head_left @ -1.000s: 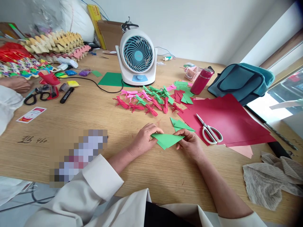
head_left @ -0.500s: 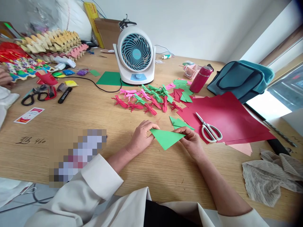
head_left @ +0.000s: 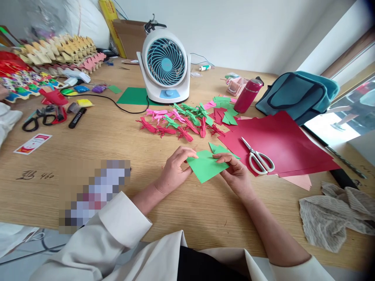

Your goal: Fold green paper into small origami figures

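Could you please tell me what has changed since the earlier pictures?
The green paper has opened from a folded triangle into a wider, roughly four-cornered shape, its upper part now showing. Nothing was newly grasped or released: the left hand and right hand still hold it. The scissors, fan and bottle stayed put.

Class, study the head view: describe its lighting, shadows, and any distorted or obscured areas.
Head view: window partly washed out by daylight; soft, faint shadows on the table near the right forearm. Head view: dark right corners; flask tilted, probably by lens distortion; coarse pixel blocks hiding an object.
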Demonstrator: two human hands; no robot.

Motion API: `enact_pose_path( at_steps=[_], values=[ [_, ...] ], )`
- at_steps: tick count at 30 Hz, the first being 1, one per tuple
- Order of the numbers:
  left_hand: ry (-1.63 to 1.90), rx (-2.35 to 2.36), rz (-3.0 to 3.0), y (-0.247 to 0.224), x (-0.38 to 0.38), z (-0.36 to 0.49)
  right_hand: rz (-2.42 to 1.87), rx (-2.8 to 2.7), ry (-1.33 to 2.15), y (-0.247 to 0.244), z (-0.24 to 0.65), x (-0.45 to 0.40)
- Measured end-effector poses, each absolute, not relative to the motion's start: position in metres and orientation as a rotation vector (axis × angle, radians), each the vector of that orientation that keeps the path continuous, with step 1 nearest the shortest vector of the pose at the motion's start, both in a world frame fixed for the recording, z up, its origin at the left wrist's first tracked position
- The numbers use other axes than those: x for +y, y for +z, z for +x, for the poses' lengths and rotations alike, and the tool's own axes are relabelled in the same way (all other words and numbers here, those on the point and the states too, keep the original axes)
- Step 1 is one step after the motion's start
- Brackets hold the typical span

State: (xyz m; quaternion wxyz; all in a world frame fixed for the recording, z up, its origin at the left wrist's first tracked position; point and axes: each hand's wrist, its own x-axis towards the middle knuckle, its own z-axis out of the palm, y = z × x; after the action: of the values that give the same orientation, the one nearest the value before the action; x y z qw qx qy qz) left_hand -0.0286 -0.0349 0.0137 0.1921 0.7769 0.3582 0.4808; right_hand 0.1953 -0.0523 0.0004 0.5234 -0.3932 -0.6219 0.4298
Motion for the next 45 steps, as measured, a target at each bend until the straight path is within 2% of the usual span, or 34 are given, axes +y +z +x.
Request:
enact_pose_path(
  at_steps=[12,19,28,35,39,45],
  values=[
    [1.3,1.014,2.186,0.016,-0.036,-0.029,-0.899,-1.661,0.936,-0.002,0.196,-0.054],
    [1.324,1.061,2.134,0.017,-0.037,-0.031,-0.917,-1.578,0.961,-0.001,0.194,-0.056],
    [1.169,1.307,2.34,0.019,-0.037,-0.033,-1.083,-1.445,0.915,-0.003,0.194,-0.059],
    [1.134,1.216,2.172,0.009,-0.035,-0.032,-1.105,-1.531,0.947,-0.003,0.195,-0.058],
    [1.109,1.18,2.276,0.011,-0.035,-0.033,-1.186,-1.629,0.85,-0.004,0.195,-0.056],
    [1.008,1.134,2.464,0.012,-0.035,-0.031,-1.268,-1.725,0.903,-0.01,0.194,-0.055]
  ],
)
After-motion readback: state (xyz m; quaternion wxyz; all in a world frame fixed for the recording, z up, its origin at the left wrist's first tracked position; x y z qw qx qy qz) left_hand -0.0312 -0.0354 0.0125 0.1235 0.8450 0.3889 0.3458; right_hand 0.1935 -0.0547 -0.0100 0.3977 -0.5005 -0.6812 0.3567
